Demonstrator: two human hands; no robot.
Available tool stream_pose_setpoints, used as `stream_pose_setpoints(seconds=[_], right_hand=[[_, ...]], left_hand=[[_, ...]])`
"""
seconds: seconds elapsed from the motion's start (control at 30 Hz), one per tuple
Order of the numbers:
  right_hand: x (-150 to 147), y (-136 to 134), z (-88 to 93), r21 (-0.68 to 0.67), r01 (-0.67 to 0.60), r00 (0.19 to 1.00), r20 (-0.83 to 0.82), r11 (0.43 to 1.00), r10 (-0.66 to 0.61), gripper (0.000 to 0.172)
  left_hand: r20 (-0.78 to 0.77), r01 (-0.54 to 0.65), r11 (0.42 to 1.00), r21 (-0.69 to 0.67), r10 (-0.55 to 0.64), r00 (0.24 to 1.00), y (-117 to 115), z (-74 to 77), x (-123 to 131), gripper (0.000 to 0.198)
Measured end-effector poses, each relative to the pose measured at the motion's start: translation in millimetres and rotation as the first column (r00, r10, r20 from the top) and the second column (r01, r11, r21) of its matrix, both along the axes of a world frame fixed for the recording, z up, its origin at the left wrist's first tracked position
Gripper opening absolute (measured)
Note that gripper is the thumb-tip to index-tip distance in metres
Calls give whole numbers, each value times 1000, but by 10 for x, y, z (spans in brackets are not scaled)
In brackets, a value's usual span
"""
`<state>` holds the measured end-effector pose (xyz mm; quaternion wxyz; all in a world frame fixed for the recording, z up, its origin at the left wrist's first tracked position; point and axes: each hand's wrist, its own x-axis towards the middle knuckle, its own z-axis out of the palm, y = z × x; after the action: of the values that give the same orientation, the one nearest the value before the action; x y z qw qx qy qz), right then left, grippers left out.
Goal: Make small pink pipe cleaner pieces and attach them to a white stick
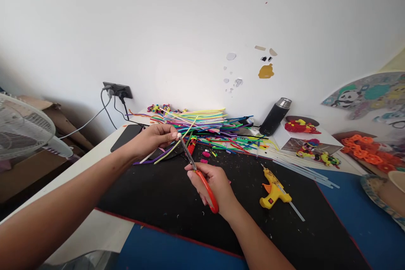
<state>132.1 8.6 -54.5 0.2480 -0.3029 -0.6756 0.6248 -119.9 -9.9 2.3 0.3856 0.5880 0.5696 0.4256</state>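
Note:
My right hand [215, 185] is closed around the red handles of a pair of scissors [205, 186]. Their metal blades point up and left, with the tips at the fingers of my left hand [156, 139]. Between that hand's thumb and forefinger is a small pale piece [179, 135], too small to name. Pipe cleaners [167, 152] lie beneath and beside the left hand. Just past the blades sits a red pipe-cleaner figure [191, 145] with a green part on top. Small pink pieces [205, 154], one with googly eyes, lie to its right.
A big heap of coloured pipe cleaners [202, 120] lies along the wall. On the black mat [152, 194], a yellow glue gun [274, 190] rests at right, near clear glue sticks [306, 173]. A black flask [275, 117] stands behind; a phone [126, 137] and fan [25, 122] are left.

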Motion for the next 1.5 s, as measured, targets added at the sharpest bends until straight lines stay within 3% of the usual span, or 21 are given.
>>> stream_pose_setpoints(seconds=[0.17, 0.27, 0.43, 0.57, 0.63, 0.7, 0.8, 0.87, 0.97, 1.1, 1.23, 1.37, 1.5], right_hand=[[-8, -22, 72, -48, -3, 999, -32, 999, 1, 39], [-14, -26, 72, -35, 3, 1000, -1, 999, -3, 36], [-12, 18, -53, 143, 8, 993, 112, 990, -25, 28], [20, 60, -125, 273, -39, 988, 155, 961, -4, 26], [36, 73, -128, 293, -65, 987, 160, 954, 18, 26], [45, 81, -117, 293, -64, 987, 158, 954, 18, 27], [45, 86, -95, 275, -47, 989, 151, 960, 5, 29], [38, 82, -80, 259, -38, 990, 138, 965, 2, 30], [24, 59, -51, 206, -18, 993, 117, 978, -6, 31], [5, 17, -18, 77, 1, 996, 90, 997, -8, 33], [0, 11, -42, 20, -8, 999, 37, 1000, 7, 31], [1, 25, -91, -19, -4, 1000, -6, 1000, 4, 32], [-5, 25, -93, -42, -12, 1000, -5, 999, 11, 33]], left_hand=[[-226, -145, 975, 169, 181, 957, -279, 31, 198, 39], [-464, -135, 946, 296, 266, 845, -402, 118, 243, 32], [-777, 125, 862, 492, 369, 510, -446, 294, 213, 29], [-905, 339, 873, 351, 222, 364, -304, 505, 162, 29], [-908, 386, 880, 276, 107, 405, -174, 610, 123, 29], [-844, 371, 904, 213, -22, 536, -21, 675, 62, 29], [-590, 338, 941, 22, -261, 764, 180, 639, -61, 24], [-398, 311, 950, -30, -297, 868, 246, 522, -129, 29], [-149, 200, 980, 0, -198, 969, 224, 277, -155, 34], [174, 40, 999, 13, -42, 984, 85, 27, -67, 38], [306, -107, 994, 13, 98, 947, -32, -81, 70, 42], [317, -177, 984, 31, 158, 935, -133, -140, 235, 43], [108, -255, 963, 83, 246, 963, -229, -129, 362, 42]])
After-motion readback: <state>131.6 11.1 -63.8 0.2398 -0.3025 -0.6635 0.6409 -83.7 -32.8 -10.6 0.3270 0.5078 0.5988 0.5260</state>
